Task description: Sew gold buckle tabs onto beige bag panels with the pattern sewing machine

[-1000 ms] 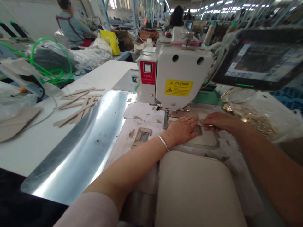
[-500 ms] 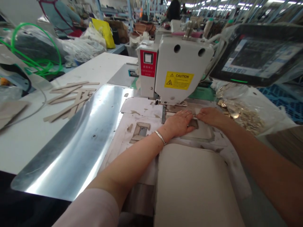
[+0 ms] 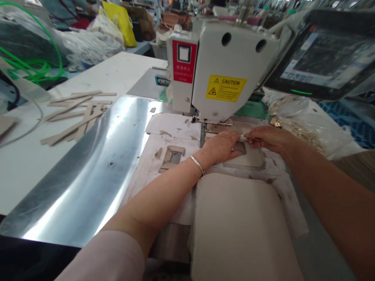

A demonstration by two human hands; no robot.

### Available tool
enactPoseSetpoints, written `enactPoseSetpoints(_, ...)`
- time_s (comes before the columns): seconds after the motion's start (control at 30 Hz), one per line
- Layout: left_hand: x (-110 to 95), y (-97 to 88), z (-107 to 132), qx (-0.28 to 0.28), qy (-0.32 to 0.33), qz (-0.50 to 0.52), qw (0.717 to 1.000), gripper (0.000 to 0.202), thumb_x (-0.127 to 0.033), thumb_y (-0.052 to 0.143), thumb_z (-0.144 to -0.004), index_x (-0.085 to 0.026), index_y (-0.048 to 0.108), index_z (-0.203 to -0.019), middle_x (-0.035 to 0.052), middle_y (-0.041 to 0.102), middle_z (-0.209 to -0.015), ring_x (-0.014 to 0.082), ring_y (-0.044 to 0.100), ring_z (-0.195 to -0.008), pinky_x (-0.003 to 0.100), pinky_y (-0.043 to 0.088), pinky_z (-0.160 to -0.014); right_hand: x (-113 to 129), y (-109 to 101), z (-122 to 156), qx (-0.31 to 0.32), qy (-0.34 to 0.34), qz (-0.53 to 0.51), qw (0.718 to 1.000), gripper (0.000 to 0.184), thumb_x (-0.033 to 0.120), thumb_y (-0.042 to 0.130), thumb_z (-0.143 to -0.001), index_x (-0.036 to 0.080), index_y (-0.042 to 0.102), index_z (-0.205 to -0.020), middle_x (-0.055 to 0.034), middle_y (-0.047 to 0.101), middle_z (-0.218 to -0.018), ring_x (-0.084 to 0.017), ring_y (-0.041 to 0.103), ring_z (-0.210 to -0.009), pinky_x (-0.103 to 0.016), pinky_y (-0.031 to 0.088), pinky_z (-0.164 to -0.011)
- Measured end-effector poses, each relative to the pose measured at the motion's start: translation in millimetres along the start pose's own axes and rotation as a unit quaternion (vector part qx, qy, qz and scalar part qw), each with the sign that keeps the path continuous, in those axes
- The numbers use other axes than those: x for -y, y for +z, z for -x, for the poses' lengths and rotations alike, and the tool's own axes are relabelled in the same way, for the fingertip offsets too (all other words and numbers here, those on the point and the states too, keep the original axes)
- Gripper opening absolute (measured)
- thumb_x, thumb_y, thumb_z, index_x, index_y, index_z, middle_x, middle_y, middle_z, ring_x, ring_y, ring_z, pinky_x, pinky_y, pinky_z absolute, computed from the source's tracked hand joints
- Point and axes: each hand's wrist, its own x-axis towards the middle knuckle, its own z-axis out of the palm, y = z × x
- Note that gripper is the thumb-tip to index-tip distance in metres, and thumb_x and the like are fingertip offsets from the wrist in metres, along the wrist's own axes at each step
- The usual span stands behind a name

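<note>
My left hand (image 3: pixel 221 146) lies flat, fingers together, on a beige piece (image 3: pixel 252 158) set in a template under the head of a white sewing machine (image 3: pixel 225 66). A silver bangle circles that wrist. My right hand (image 3: pixel 268 138) is closed in a pinch on a thin metal tool (image 3: pixel 247 139) whose tip points left at my left fingertips. Both hands sit just in front of the needle area. A large beige panel (image 3: pixel 240 226) lies below them, nearer to me.
A shiny metal plate (image 3: pixel 96 171) covers the table to the left. Beige strips (image 3: pixel 73 115) lie scattered on the white table. A touchscreen (image 3: pixel 322 58) hangs at the upper right above a plastic bag of metal parts (image 3: pixel 304 128). Bags and green tubing (image 3: pixel 35 62) sit far left.
The view has moved closer and lower toward the machine. My hands stay on the piece; the right hand's pinch on the tool has shifted slightly toward the left hand.
</note>
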Motion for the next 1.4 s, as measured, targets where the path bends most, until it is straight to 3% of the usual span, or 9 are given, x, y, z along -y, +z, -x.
enactPoseSetpoints(0.13, -1.2, -1.7, -0.4, 0.006, 0.002, -0.004, 1.000, 0.050, -0.041, 0.057, -0.096, -0.006, 0.052, -0.132, 0.0167, 0.056, -0.139, 0.0260, 0.049, -0.131, 0.035, 0.034, -0.114, -5.7, 0.4, -0.2, -0.001, 0.016, -0.036, 0.999, 0.028, -0.003, 0.055, -0.092, 0.011, 0.055, -0.068, -0.0001, 0.058, -0.058, -0.007, 0.055, -0.051, -0.016, 0.052, -0.053)
enactPoseSetpoints(0.5, -0.2, 1.3, -1.0, 0.005, -0.001, -0.015, 1.000, 0.048, -0.042, 0.057, -0.096, -0.009, 0.053, -0.130, 0.0163, 0.055, -0.141, 0.0252, 0.050, -0.131, 0.036, 0.035, -0.114, -14.2, -1.0, -8.1, -0.016, 0.016, -0.091, 0.996, 0.030, -0.003, 0.063, -0.084, 0.017, 0.057, -0.063, 0.0020, 0.056, -0.057, -0.007, 0.052, -0.048, -0.014, 0.049, -0.045)
enactPoseSetpoints(0.83, -3.2, -3.8, -1.1, 0.029, -0.011, -0.018, 0.999, 0.054, -0.042, 0.056, -0.097, -0.006, 0.051, -0.136, 0.0183, 0.051, -0.145, 0.0250, 0.047, -0.135, 0.036, 0.031, -0.117, -22.5, 1.4, -12.6, -0.046, -0.003, -0.068, 0.997, 0.031, 0.002, 0.070, -0.081, 0.016, 0.053, -0.060, 0.0016, 0.054, -0.052, -0.008, 0.052, -0.047, -0.016, 0.047, -0.046)
enactPoseSetpoints(1.03, -4.1, -4.2, -0.4, 0.034, -0.010, -0.031, 0.999, 0.055, -0.043, 0.055, -0.097, -0.007, 0.050, -0.139, 0.0172, 0.050, -0.148, 0.0259, 0.043, -0.140, 0.037, 0.030, -0.119, -19.0, 6.4, -9.2, -0.070, 0.002, 0.010, 0.997, 0.033, 0.002, 0.072, -0.080, 0.017, 0.050, -0.061, 0.0033, 0.055, -0.052, -0.006, 0.051, -0.045, -0.015, 0.047, -0.048)
enactPoseSetpoints(1.2, -4.7, -0.7, 1.6, 0.041, 0.001, -0.054, 0.998, 0.055, -0.041, 0.052, -0.100, -0.007, 0.048, -0.142, 0.0147, 0.048, -0.150, 0.0257, 0.041, -0.142, 0.037, 0.029, -0.120, -13.5, 12.6, -10.8, -0.109, -0.001, 0.105, 0.988, 0.031, 0.005, 0.070, -0.080, 0.018, 0.050, -0.061, 0.0040, 0.050, -0.047, -0.007, 0.045, -0.039, -0.018, 0.044, -0.041)
enactPoseSetpoints(1.4, -9.5, 8.4, 0.1, 0.019, 0.044, -0.080, 0.996, 0.044, -0.033, 0.050, -0.102, -0.010, 0.052, -0.138, 0.0097, 0.056, -0.144, 0.0205, 0.052, -0.133, 0.031, 0.036, -0.116, -8.3, 10.4, -10.4, -0.068, 0.043, 0.118, 0.990, 0.023, 0.007, 0.066, -0.081, 0.017, 0.052, -0.066, 0.0019, 0.056, -0.053, -0.006, 0.044, -0.039, -0.020, 0.047, -0.043)
